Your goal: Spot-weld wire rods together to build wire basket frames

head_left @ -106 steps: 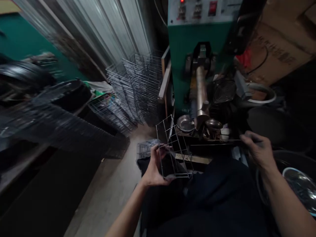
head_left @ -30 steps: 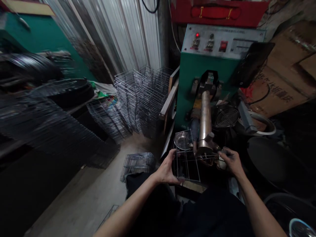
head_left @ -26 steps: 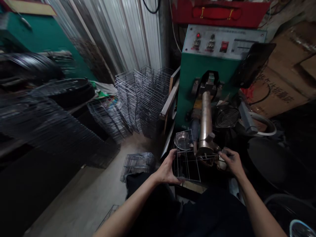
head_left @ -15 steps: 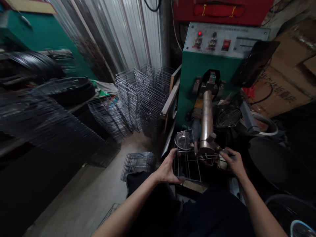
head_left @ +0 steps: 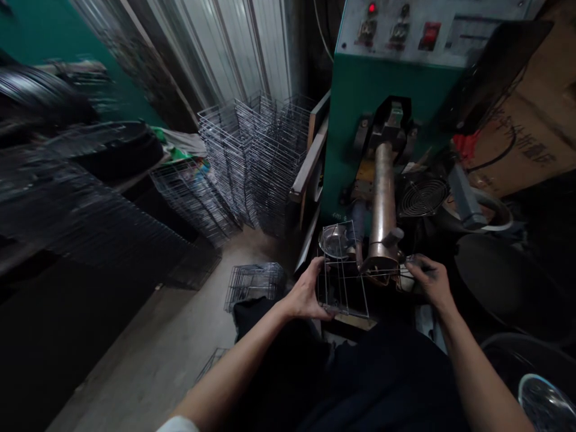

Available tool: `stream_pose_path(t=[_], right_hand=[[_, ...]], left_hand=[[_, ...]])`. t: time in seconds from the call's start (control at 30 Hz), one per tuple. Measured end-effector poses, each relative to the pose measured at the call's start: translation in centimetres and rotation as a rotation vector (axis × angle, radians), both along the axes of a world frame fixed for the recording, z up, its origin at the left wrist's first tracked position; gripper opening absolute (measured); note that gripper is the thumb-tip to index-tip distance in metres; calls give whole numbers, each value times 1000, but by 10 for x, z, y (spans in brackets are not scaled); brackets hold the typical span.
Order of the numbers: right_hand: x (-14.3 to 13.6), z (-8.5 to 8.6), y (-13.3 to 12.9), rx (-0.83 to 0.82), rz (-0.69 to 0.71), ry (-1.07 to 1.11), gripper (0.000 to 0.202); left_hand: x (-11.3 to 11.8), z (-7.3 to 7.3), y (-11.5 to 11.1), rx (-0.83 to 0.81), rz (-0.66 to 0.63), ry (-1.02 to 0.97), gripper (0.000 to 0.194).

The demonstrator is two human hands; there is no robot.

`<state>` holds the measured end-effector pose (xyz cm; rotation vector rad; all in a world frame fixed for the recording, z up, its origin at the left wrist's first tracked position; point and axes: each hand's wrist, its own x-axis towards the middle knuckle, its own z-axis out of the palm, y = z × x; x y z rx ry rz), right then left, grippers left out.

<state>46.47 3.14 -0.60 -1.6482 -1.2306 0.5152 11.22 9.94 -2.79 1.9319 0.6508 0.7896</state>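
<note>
My left hand point(head_left: 310, 294) is closed around the left side of a small wire frame point(head_left: 344, 288), thumb below and fingers above. The frame is made of thin metal rods and sits just under a thick metal cylinder arm point(head_left: 383, 204) of a green spot welding machine point(head_left: 344, 96). My right hand point(head_left: 431, 281) is pinched beside the cylinder's lower end, at the tip of a thin wire that runs left toward the frame. Its fingertips look dark with grime. Whether the wire touches the electrode tip is too dark to tell. A round metal dish point(head_left: 333, 241) shows behind the frame.
Nested wire baskets point(head_left: 252, 162) are stacked by the corrugated wall. Another wire basket point(head_left: 254, 282) stands on the floor, left of my knee. A fan point(head_left: 423, 195), a cardboard box point(head_left: 535, 138) and dark round containers crowd the right. Dark wire coils point(head_left: 40, 90) lie at left.
My view has shifted downward and closer, so the machine stands higher and larger in it. Both hands keep their hold, with the frame still near the cylinder's end.
</note>
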Motion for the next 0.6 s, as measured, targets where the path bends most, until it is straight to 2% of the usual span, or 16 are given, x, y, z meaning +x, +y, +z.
stream_pose_path(t=[0.27, 0.6], right_hand=[[-4, 5, 1, 27, 26, -19, 54], [-4, 6, -1, 20, 10, -32, 55]], left_hand=[[0, -5, 0, -17, 22, 20, 119], [-1, -4, -1, -1, 24, 25, 113]])
